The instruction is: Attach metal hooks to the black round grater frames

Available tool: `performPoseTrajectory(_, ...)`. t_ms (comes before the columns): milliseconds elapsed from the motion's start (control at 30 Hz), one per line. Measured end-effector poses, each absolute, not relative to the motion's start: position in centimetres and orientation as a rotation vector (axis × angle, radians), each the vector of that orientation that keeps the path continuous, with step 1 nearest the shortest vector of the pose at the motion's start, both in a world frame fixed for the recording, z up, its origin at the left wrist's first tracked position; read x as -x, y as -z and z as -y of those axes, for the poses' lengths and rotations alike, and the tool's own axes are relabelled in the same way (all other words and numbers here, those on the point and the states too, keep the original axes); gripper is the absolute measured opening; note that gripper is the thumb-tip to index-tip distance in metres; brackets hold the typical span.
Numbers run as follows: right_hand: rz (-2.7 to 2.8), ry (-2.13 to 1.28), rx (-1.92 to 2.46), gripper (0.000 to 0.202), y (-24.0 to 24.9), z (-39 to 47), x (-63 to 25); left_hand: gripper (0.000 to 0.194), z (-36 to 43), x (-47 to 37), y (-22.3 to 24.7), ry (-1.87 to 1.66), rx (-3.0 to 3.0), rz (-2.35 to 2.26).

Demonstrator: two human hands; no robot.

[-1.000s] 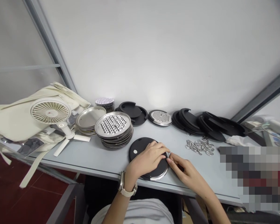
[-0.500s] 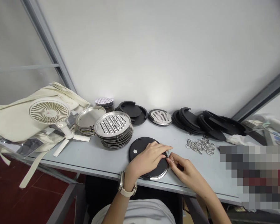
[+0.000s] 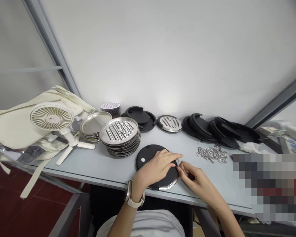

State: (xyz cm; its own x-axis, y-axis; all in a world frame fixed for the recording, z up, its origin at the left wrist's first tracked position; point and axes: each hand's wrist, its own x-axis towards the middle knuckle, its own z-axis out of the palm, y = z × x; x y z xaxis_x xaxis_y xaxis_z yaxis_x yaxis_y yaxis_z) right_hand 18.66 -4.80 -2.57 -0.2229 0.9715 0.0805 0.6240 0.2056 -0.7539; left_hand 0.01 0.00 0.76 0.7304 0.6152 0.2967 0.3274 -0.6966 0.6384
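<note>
Disc (image 3: 165, 179): black, lying flat on the table (image 3: 113, 168) by its front edge; white dot (image 3: 143, 160) toward its 10 o'clock, slot (image 3: 148, 146) at 11, shiny rim (image 3: 169, 187) showing at 5.
Left hand (image 3: 156, 166): palm down over the disc, fingers loosely extended toward 2 o'clock, thumb and forefinger a little apart at the edge; watch (image 3: 129, 191) on the wrist.
Right hand (image 3: 194, 177): just off the disc's 3 o'clock side, thumb and forefinger pinched close on a metal bit (image 3: 178, 162).
Metal bit: at the disc's edge between the hands; perhaps a loop, though the fingers hide most of it.
Loops (image 3: 212, 154): loose metal pile, near 3 o'clock from the disc.
Graters (image 3: 119, 131): stacked at 10 o'clock, plain plates (image 3: 95, 123) farther out on that hour.
Holders (image 3: 201, 125): black, heaped at 2 o'clock, more at 11.
Fan (image 3: 52, 118): white, between 9 and 10, before a pale bag (image 3: 19, 128).
</note>
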Motion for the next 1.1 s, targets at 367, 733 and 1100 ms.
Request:
performPoseTrajectory(367, 1.907, -0.835, 1.468, 0.032, 2.58, 4.99, -18.78, 0.039, 0.04, 0.03, -0.72, -0.707, -2.358, -0.710)
performPoseTrajectory(733, 1.956, -0.831, 1.460, 0.029, 2.10, 4.99, -18.52, 0.036, 0.02, -0.02, -0.47, -0.677, -2.380, -0.732)
performPoseTrajectory(1100, 1.942, -0.808, 1.461, 0.032, 2.24, 4.99, -18.56, 0.039, 0.10, 0.04, -0.91, -0.675, -2.368, -0.721)
